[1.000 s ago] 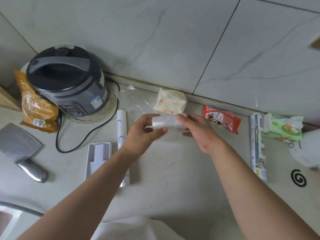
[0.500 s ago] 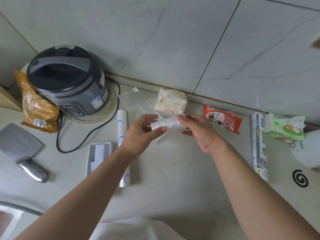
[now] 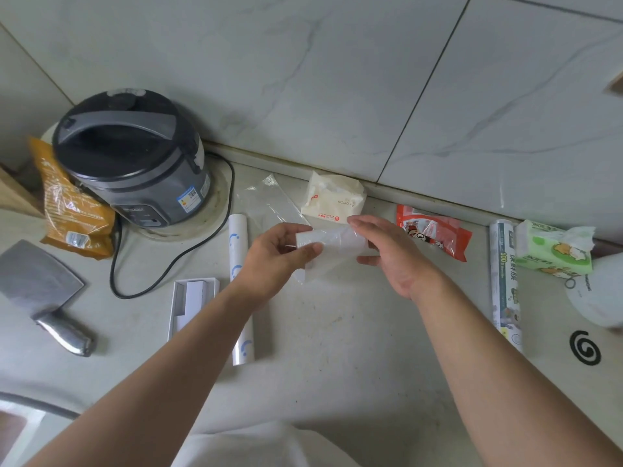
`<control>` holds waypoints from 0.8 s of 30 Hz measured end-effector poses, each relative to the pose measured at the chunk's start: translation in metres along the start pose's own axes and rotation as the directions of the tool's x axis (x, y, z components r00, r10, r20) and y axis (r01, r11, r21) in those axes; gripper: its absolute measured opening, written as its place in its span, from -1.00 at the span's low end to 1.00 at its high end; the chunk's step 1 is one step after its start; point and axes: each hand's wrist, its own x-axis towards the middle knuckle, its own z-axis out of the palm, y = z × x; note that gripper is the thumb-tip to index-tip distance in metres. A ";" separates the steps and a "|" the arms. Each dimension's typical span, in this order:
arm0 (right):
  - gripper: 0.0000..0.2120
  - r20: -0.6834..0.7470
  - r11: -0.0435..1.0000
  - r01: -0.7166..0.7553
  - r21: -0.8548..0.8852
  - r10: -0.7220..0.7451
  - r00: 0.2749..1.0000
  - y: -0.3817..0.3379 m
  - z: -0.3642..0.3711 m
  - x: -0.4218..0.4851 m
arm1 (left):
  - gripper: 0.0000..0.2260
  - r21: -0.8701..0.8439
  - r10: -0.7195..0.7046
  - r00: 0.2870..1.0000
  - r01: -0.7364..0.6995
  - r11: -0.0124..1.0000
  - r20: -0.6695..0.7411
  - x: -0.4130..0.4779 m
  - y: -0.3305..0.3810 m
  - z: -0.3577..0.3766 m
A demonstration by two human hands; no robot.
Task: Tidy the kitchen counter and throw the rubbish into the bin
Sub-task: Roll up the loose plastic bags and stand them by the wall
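Plastic roll (image 3: 333, 239) in left hand (image 3: 276, 261); cooker (image 3: 135, 163) leftward

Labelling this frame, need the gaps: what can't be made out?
Head view only.
- plastic roll: motion-blurred, ends covered by left hand and right hand; right hand's grip unclear.
- long white roll: middle hidden behind the left forearm.
- white round object: cut off by right edge.
- Bin: out of frame.

1. The left forearm (image 3: 175, 358), at the lower left of the frame, and the right forearm (image 3: 488, 348), at the lower right, are bare along all their visible length.
2. The left hand (image 3: 279, 254) and right hand (image 3: 391, 257), near the frame's centre, are bare too.
3. A white garment (image 3: 256, 446), plain and softly folded, shows at the bottom centre between the arms.
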 end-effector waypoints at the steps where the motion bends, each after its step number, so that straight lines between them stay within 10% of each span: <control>1: -0.63 -0.004 1.000 0.003 0.014 -0.003 1.000 -0.001 0.000 0.000 | -0.53 -0.011 -0.002 1.000 0.002 1.000 -0.010 0.000 0.000 0.000; 24: -0.51 0.014 0.995 0.080 0.056 -0.081 0.997 -0.009 0.001 -0.004 | -0.51 -0.123 0.000 1.000 0.000 0.992 -0.005 -0.004 0.009 0.000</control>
